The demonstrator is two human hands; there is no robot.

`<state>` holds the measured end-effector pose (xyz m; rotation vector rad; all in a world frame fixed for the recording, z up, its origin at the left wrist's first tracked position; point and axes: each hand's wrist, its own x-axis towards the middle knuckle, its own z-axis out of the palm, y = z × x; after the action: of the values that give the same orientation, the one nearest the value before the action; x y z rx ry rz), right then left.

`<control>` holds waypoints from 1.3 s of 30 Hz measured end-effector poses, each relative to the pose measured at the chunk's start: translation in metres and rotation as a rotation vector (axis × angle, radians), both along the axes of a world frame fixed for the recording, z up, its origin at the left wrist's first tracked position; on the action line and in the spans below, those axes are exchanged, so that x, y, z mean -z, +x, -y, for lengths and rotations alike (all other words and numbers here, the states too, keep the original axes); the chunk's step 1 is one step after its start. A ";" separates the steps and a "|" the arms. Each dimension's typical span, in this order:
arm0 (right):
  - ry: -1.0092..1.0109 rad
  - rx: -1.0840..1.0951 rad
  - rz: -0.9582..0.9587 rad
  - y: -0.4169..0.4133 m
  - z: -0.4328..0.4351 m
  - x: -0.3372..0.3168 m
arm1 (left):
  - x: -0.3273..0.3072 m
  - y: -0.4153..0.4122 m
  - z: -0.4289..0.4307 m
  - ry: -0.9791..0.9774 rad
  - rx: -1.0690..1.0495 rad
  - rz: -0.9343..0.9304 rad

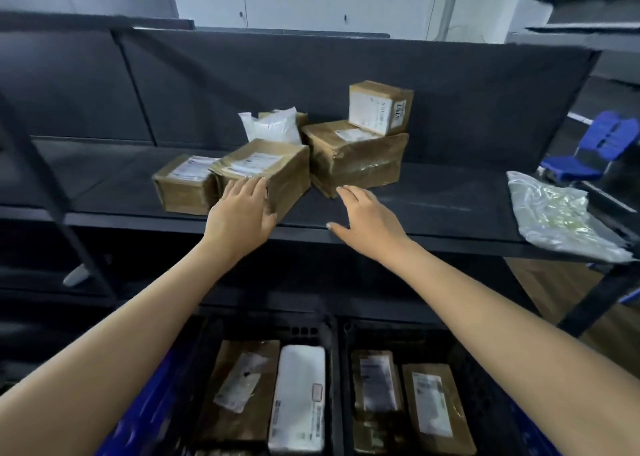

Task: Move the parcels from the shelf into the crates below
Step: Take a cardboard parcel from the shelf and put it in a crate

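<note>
- Head view looks over the shelf (433, 210), and the front parcel (263, 171) sits near its front edge, turned a bit so one corner points toward the person.
- Left hand (239, 210) lies flat on that parcel's near face, its grip spread with the fingers over the top edge and the thumb low by the corner. Touching it, not clamped round it yet as far as I can tell.
- Right hand (363, 216) hangs open over bare shelf just right of the parcel, grip spread, holding nothing.
- Handling guess: taped cardboard, so stiff enough to squeeze from both sides. That glossy tape looks a bit slippery, so I'd go palms on opposite side faces, or one hand under the bottom edge. Weight is anyone's guess, probably moderate for a box like that.
- Looks: brown carton wrapped in clear tape with a white label on top, slightly crumpled at the edges.
- Neighbours: a flatter box (183, 182) touches its left side, a bigger wrinkled box (356, 161) sits to the right with a small box (381, 107) stacked on top, and a white poly bag (273, 125) is behind.
- A clear plastic bag (557, 213) sits well apart at the right end.
- Left crate (332, 351) and right crate (485, 379) below already hold a few parcels each, with room left.
</note>
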<state>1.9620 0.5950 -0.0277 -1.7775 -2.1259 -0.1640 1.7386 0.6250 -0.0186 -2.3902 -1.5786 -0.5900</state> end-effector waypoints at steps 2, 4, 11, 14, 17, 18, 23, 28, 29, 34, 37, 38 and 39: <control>0.017 -0.029 0.010 -0.022 -0.013 -0.002 | 0.002 -0.018 -0.013 0.022 -0.023 -0.097; 0.042 -0.060 0.040 -0.046 -0.026 -0.002 | 0.005 -0.034 -0.026 0.029 -0.043 -0.165; 0.114 -0.083 0.188 -0.115 -0.072 0.004 | 0.018 -0.066 -0.065 0.034 -0.016 -0.289; 0.120 -0.083 0.277 -0.126 -0.087 0.010 | 0.023 -0.072 -0.081 0.046 0.017 -0.298; 0.114 -0.068 0.254 -0.130 -0.096 0.016 | 0.025 -0.074 -0.096 0.037 0.048 -0.254; 0.133 -0.065 0.217 -0.131 -0.098 0.016 | 0.026 -0.074 -0.101 0.042 0.058 -0.233; 0.217 -0.050 0.103 -0.129 -0.112 0.010 | 0.026 -0.068 -0.121 0.048 0.142 -0.130; 0.269 -0.028 0.047 -0.128 -0.118 0.007 | 0.024 -0.064 -0.128 0.085 0.178 -0.065; 0.277 -0.026 0.037 -0.128 -0.118 0.007 | 0.024 -0.065 -0.128 0.090 0.185 -0.055; 0.325 -0.058 0.055 -0.120 -0.110 0.005 | 0.020 -0.066 -0.122 0.178 0.253 0.021; 0.404 -0.114 0.052 -0.113 -0.096 0.001 | 0.014 -0.069 -0.115 0.209 0.318 0.058; 0.428 -0.132 0.053 -0.110 -0.090 0.000 | 0.012 -0.070 -0.112 0.219 0.356 0.067; 0.448 -0.148 0.054 -0.107 -0.083 -0.002 | 0.011 -0.071 -0.107 0.230 0.389 0.079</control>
<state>1.8546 0.6782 -0.0261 -1.3664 -2.0440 -0.6029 1.6672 0.7318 -0.0291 -2.5286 -1.0041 -0.8937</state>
